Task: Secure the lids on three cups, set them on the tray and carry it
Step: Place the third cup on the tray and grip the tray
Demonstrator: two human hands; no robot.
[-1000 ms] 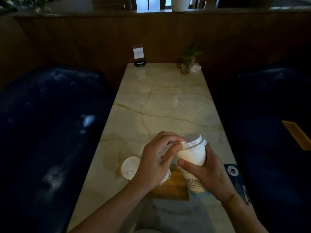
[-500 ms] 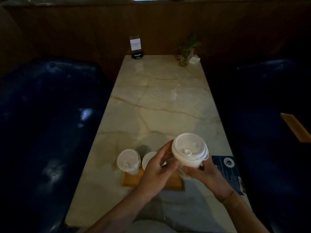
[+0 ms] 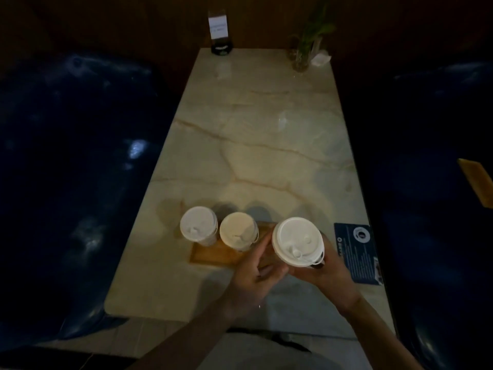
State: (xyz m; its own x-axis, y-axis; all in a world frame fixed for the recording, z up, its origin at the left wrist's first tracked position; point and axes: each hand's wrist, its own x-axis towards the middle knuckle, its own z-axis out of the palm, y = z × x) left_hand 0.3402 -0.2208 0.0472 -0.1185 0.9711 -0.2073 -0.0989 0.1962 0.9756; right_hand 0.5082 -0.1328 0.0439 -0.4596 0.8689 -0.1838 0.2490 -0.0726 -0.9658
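- White plastic lid (image 3: 297, 241), round with a raised rim and a small sip tab, sits on the third cup (image 3: 317, 260), which you hold above the right end of the tray; the cup's wall is mostly hidden under the lid.
- Your right hand (image 3: 329, 273) wraps the cup from below and behind; your left hand (image 3: 253, 273) is loosely curled, fingers against the cup's near-left side.
- Step in hand, as I judge it: lid looks seated, cup not yet set down. Next move calls for a level descent into the free right end of the tray, clear of the middle cup.
- Two lidded cups, left cup (image 3: 198, 224) and middle cup (image 3: 238, 231), stand close together on the wooden tray (image 3: 213, 256), a flat, rimmed rectangle.
- Marble-patterned table (image 3: 266, 145) is glossy and veined; a dark printed card (image 3: 357, 252) lies just right of your hands.
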